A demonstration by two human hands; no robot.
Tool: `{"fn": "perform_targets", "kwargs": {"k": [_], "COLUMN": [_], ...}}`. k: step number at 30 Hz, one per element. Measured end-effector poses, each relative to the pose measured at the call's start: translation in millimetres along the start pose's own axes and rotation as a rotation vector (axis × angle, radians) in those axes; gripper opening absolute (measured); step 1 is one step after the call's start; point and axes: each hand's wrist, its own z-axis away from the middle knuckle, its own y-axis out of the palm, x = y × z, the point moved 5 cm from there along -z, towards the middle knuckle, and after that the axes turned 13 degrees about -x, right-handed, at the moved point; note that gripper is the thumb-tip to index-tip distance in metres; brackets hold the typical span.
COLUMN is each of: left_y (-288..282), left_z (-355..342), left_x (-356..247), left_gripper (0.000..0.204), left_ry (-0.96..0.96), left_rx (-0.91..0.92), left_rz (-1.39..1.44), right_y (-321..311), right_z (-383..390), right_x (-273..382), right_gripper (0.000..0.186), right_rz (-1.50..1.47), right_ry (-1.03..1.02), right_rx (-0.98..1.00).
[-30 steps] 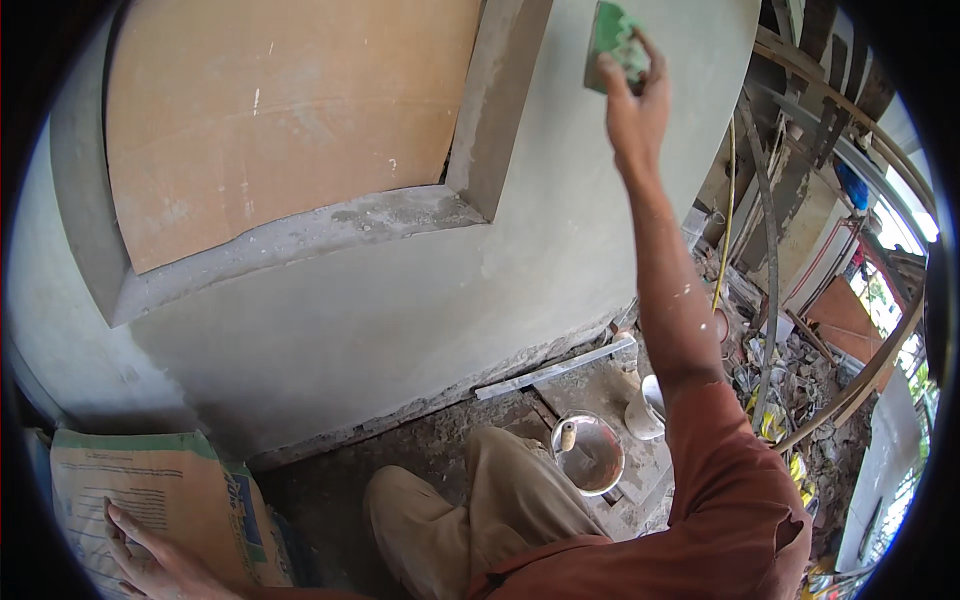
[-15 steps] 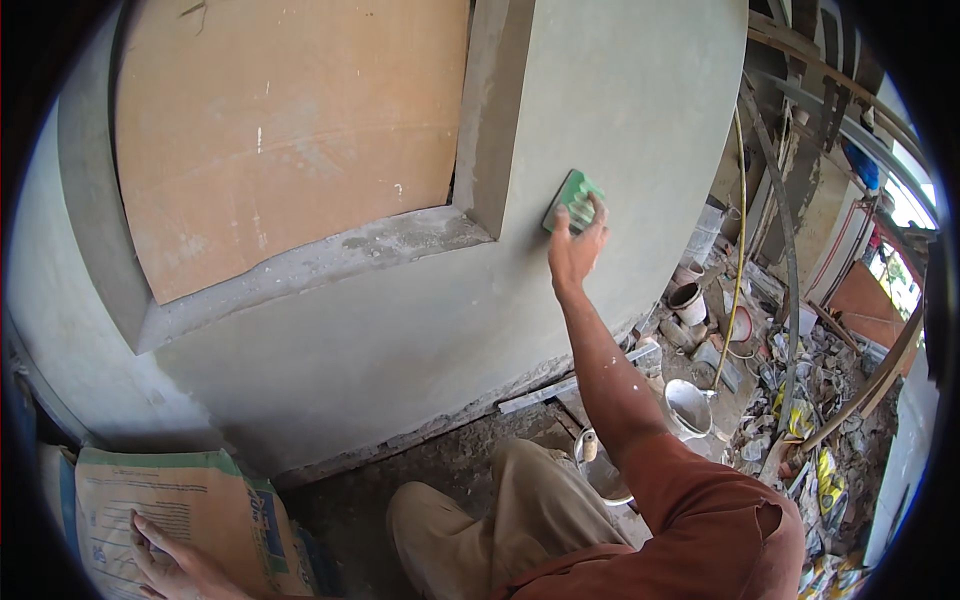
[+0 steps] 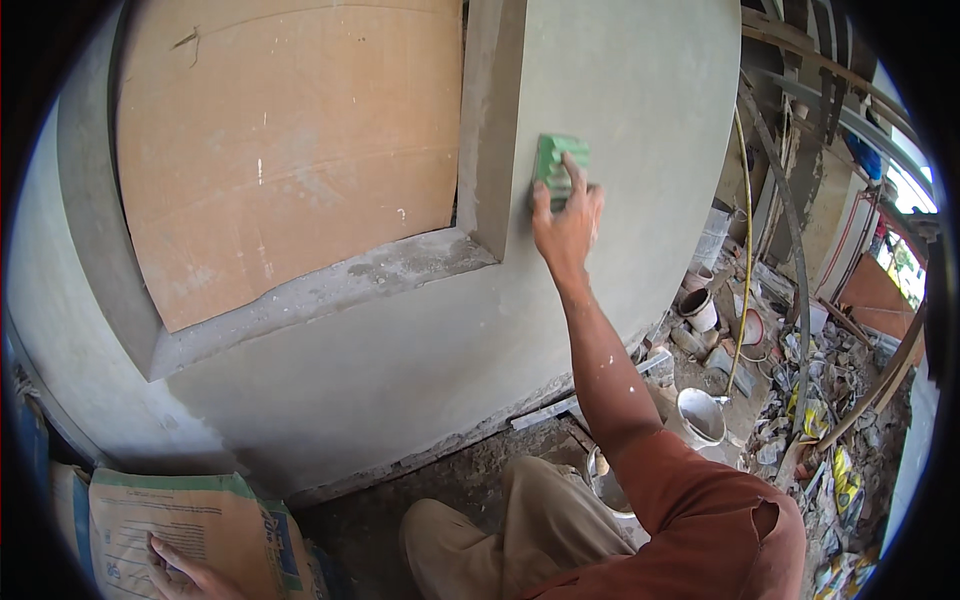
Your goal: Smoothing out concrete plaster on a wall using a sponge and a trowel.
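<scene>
My right hand (image 3: 570, 228) is closed on a green hand float (image 3: 549, 158) with a ridged back. It presses the float against the grey plastered wall (image 3: 645, 120), just right of the window opening's edge. The float's working face is hidden against the wall. At lower left, my left hand (image 3: 185, 577) lies with its fingers stretched out on a brown paper sack (image 3: 215, 500) with green and blue print, the sort cement comes in. Nothing shows in that hand, though the lower edge of the picture cuts part of it off.
A tan board (image 3: 290, 150) covers the window opening above a rough sill (image 3: 370, 268). By my right knee stand a white bucket (image 3: 700, 418) and a partly hidden pail (image 3: 612, 490). Rubble (image 3: 850, 400), small pots (image 3: 699, 310) and a yellow hose (image 3: 745, 220) lie farther right.
My right hand has moved the float up and left along the wall, closer to the window opening's edge. My left hand stays on the sack. The whole view has shifted slightly.
</scene>
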Motion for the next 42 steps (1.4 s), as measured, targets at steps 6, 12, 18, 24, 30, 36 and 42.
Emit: {"fn": "perform_targets", "kwargs": {"k": [6, 12, 18, 24, 30, 36, 42], "left_y": [5.5, -0.4, 6.0, 5.6, -1.2, -5.8, 6.7], "left_z": [-1.5, 1.9, 2.2, 1.4, 5.1, 1.8, -0.3], "left_x": [-0.5, -5.6, -10.3, -11.5, -14.2, -10.9, -6.6], "left_gripper": [0.055, 0.056, 0.057, 0.057, 0.054, 0.053, 0.051], "left_ry": [0.023, 0.046, 0.002, 0.030, -0.033, 0.015, 0.040], "left_rx": [-0.026, -0.058, 0.013, -0.008, -0.064, -0.092, -0.051], "left_rz": [-0.022, -0.037, -0.056, -0.087, -0.033, -0.015, -0.032], "right_y": [-7.7, 15.4, -33.7, -19.9, -33.1, -34.2, -66.7], "right_z": [-3.4, -19.4, 133.8, 109.5, 172.5, 144.8, 188.0], "right_x": [-10.4, 26.5, -92.9, -27.8, -91.9, -57.5, -144.6], "right_gripper": [0.057, 0.054, 0.055, 0.056, 0.055, 0.055, 0.058], "right_rz": [-0.242, -0.127, 0.019, -0.140, 0.055, -0.238, 0.070], "right_ry": [-0.007, -0.119, 0.306, 0.103, 0.303, 0.209, 0.636], "right_rx": [-0.145, -0.094, 0.000, -0.029, -0.003, -0.024, -0.070]}}
